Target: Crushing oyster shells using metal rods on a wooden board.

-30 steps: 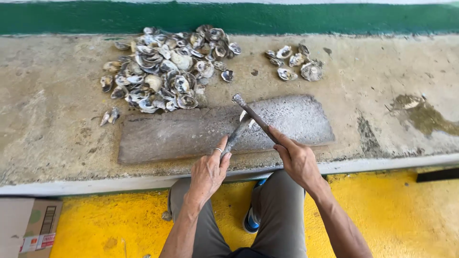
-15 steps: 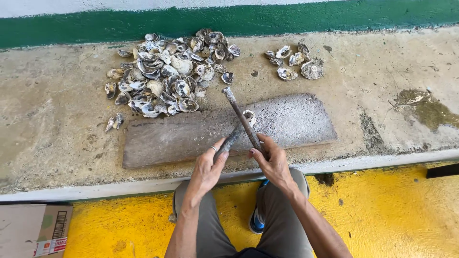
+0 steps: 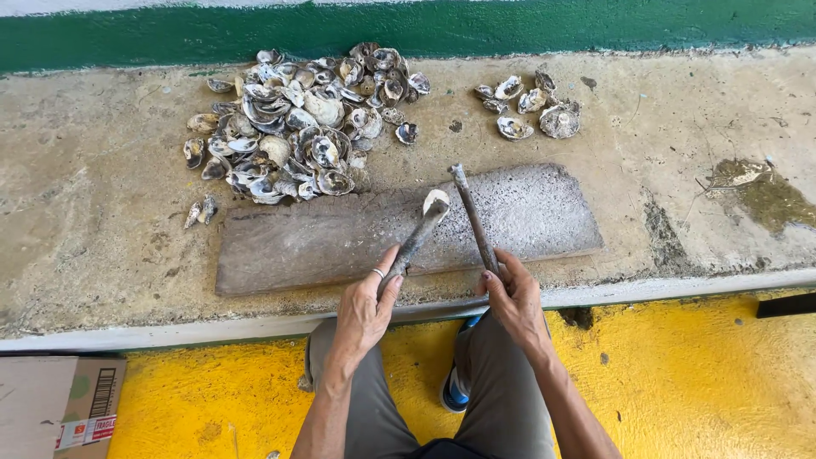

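Hands come first. The left hand (image 3: 367,302) is closed around the handle of a long tool (image 3: 416,238). At the far tip of this tool sits one pale shell (image 3: 436,202), and that shell rests on the gray board (image 3: 340,242). There is a ring on one finger of the left hand.

The right hand (image 3: 512,293) is wrapped tight around a thin metal rod (image 3: 473,217). The rod points away from the person, and its top end is just beside the pale shell. The two tools lean toward each other and make a pointed shape over the board.

The board is flat, long and rough. It lies on the table (image 3: 102,246), close to the near edge. The right part of the board looks lighter and dusty.

Behind the board, on the left, is a big pile of shells (image 3: 297,127). They are gray, white and shiny inside. Two small shells (image 3: 201,211) lie a little apart, near the left corner of the board. Behind the board on the right is a small pile of shells (image 3: 531,106), well apart from the big one.

A green stripe (image 3: 510,30) runs along the back of the table. A dark wet stain (image 3: 761,195) is on the right side of the table.

Below the table, the floor (image 3: 722,382) is yellow. The person's knees in gray trousers (image 3: 501,399) are close to the table, with a blue shoe (image 3: 456,391) between them. A cardboard box (image 3: 51,404) sits on the floor at the left.
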